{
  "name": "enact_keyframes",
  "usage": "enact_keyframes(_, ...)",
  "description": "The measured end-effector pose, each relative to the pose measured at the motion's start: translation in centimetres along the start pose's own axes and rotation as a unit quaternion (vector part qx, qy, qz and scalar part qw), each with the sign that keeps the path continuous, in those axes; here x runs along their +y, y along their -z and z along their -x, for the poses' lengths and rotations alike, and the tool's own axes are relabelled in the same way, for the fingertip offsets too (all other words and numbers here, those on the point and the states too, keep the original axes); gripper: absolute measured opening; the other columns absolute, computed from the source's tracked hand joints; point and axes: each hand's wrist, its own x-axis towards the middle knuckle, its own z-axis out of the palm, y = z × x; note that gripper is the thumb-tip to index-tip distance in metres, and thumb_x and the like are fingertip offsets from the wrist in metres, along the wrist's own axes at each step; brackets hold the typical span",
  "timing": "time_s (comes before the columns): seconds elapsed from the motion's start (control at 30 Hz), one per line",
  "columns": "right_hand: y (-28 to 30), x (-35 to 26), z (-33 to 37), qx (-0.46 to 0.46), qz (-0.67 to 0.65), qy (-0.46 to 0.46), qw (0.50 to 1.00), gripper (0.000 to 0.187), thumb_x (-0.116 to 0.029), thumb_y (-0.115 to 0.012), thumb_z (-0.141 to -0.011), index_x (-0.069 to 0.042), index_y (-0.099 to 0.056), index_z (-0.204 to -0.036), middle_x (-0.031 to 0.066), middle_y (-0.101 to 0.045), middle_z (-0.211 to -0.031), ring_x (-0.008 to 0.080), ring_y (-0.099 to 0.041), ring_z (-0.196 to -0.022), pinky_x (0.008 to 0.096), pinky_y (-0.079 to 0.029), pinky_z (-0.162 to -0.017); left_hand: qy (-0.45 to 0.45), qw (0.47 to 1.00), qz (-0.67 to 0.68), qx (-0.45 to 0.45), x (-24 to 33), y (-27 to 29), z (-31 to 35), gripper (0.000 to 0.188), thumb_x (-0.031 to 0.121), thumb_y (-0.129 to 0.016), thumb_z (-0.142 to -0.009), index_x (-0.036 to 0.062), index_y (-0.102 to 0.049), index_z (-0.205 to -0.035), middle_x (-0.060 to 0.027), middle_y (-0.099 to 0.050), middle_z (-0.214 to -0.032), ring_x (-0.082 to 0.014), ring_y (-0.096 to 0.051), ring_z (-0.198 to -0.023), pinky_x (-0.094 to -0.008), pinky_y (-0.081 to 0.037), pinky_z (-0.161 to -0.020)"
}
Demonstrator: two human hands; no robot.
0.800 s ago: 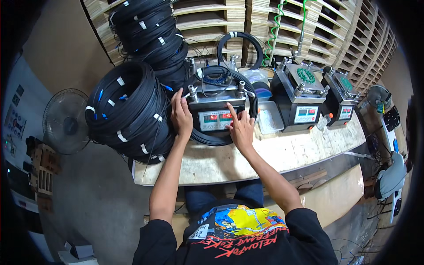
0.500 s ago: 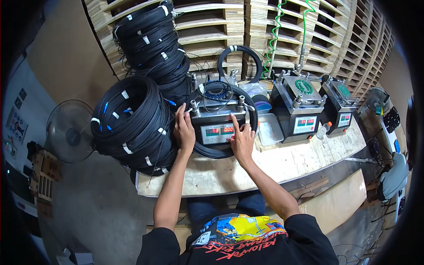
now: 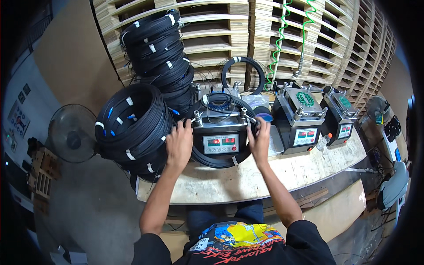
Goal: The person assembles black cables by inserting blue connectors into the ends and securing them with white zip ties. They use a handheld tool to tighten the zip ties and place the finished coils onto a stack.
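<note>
A coil of black cable (image 3: 214, 161) with white ties hangs around the front of a black-and-steel machine (image 3: 219, 126). The machine's panel has a lit red display and a row of round buttons. At the coil's left side my left hand (image 3: 179, 145) has its fingers curled at the edge, close to the tall cable stack. My right hand (image 3: 259, 142) holds the opposite side, thumb toward the machine and fingers outside. Parts of the coil are hidden behind both hands. A thin black cable loop (image 3: 218, 93) lies over the machine's top.
Left of me stand a wide stack of black cable coils (image 3: 137, 132) with blue connectors and a taller stack (image 3: 154, 53) behind. Two similar machines (image 3: 301, 119) sit to the right, beside a small bottle (image 3: 324, 140) and a clear tray (image 3: 276, 140). Wooden pallets (image 3: 212, 39) rise behind the table (image 3: 282, 176).
My right hand has left the panel's buttons and moved to the coil's right side. My left hand has shifted slightly down and left. The display reading has changed.
</note>
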Motion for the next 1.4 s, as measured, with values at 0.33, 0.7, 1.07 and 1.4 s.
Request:
enact_keyframes(0.33,0.8,3.2,-4.7,-0.115,-0.084,0.005,0.99,0.019,-0.008,-0.071,-0.091,0.005,-0.058,-0.095,0.0166,-0.066,-0.071,0.0236,-0.061,-0.059,0.0373,-0.047,-0.058,-0.029,0.995,0.008,-0.091,0.0,0.5,-3.6,0.02,0.0,-0.058,-0.089,-0.0065,-0.061,-0.108,-0.0207,-0.07,-0.08,-0.0355,-0.072,-0.078,-0.044,-0.059,-0.065)
enact_keyframes(0.7,0.6,3.8,-5.8,-0.152,-0.142,-0.099,0.973,0.019,-0.011,-0.069,-0.092,0.005,-0.063,-0.085,0.0069,-0.064,-0.063,0.009,-0.056,-0.056,0.0288,-0.043,-0.052,-0.125,0.988,-0.065,-0.07,-0.5,-0.3,-4.3,0.011,0.005,-0.058,-0.091,-0.0007,-0.065,-0.098,-0.014,-0.073,-0.076,-0.0262,-0.074,-0.073,-0.0353,-0.06,-0.061)
enact_keyframes(1.07,1.0,5.5,-10.1,-0.261,-0.11,-0.056,0.957,0.03,-0.025,-0.067,-0.097,0.003,-0.062,-0.087,0.0045,-0.058,-0.059,0.008,-0.053,-0.055,0.0289,-0.04,-0.051,-0.101,0.995,0.001,0.007,-2.2,7.3,-16.1,0.012,0.007,-0.059,-0.087,0.0051,-0.07,-0.085,-0.02,-0.07,-0.088,-0.0398,-0.071,-0.089,-0.0509,-0.056,-0.072)
enact_keyframes(1.4,-8.9,13.8,-20.9,-0.21,-0.179,-0.191,0.942,0.022,-0.018,-0.062,-0.099,-0.003,-0.063,-0.114,0.0043,-0.064,-0.077,0.0118,-0.061,-0.059,0.0273,-0.046,-0.045,0.251,0.875,0.393,-0.129,-5.2,-16.0,-25.1,0.03,0.025,-0.058,-0.093,0.0041,-0.07,-0.111,-0.0215,-0.073,-0.092,-0.032,-0.072,-0.082,-0.0427,-0.058,-0.065)
